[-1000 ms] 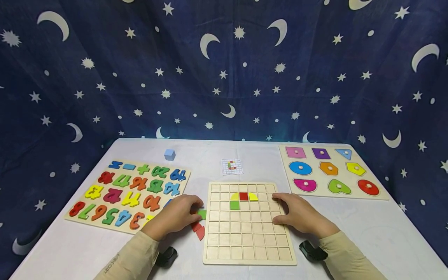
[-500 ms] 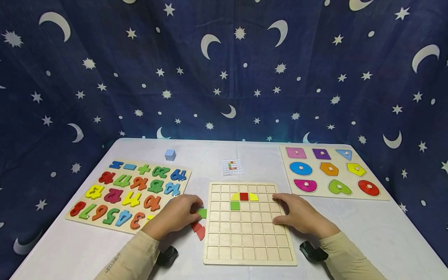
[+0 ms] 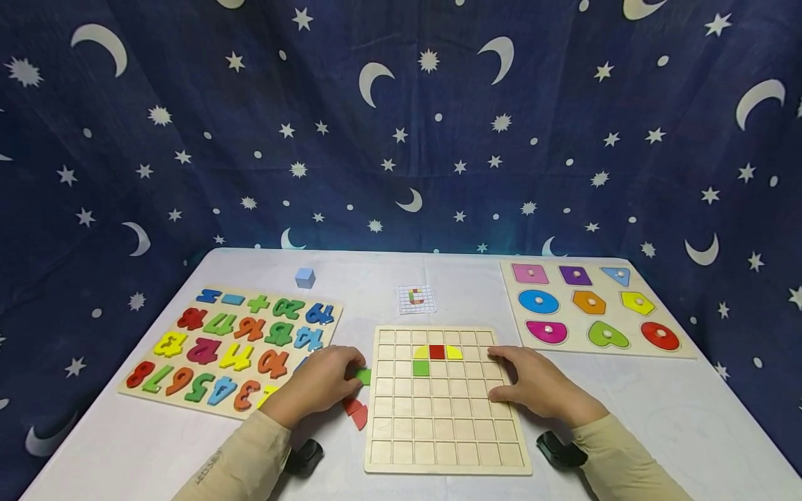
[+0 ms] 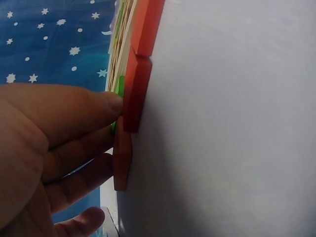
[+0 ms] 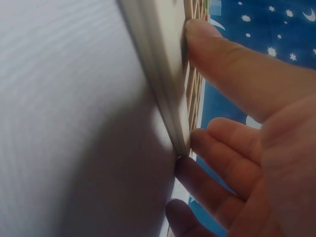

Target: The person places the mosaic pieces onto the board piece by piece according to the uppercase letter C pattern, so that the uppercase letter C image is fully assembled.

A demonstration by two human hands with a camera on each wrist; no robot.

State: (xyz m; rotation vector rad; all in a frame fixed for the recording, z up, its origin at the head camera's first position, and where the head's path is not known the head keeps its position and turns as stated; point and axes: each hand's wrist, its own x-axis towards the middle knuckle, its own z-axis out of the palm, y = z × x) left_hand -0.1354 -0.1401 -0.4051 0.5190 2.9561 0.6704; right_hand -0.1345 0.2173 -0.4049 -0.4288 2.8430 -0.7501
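I'm watching the small green tile [image 3: 363, 376], which is lying at the left edge of the grid board [image 3: 445, 445], partly hidden by the left hand [image 3: 318, 386]. I'm taking it for a light, stiff piece, probably painted wood: not fragile, perhaps a little slick on its faces. I'm favouring a pinch on two opposite sides, thumb against fingertips, leaving the edge toward the board free. The left thumb and fingers are apparently grasping it just that way.

Its visible end is pointing rightward, toward the grid board; whether the two are touching I'm not able to tell. With so much covered, I'm not finding a sure long axis either, though the tile is looking thin and roughly flat.

Beside it, below the same fingers, red pieces [image 3: 359, 417] are lying on the table [image 3: 658, 424]. On the grid board, a red square [image 3: 436, 352] is sitting between two yellow pieces [image 3: 454, 353], with a green square [image 3: 421, 368] under the left one. The right hand [image 3: 541, 386] is resting, released, its spread thumb and fingers touching the board's right side without clenching.

Farther out, a pattern card [image 3: 416, 299] is lying beyond the board, a number board [image 3: 207, 405] is flanking the left, and a shape board [image 3: 578, 332] the right.
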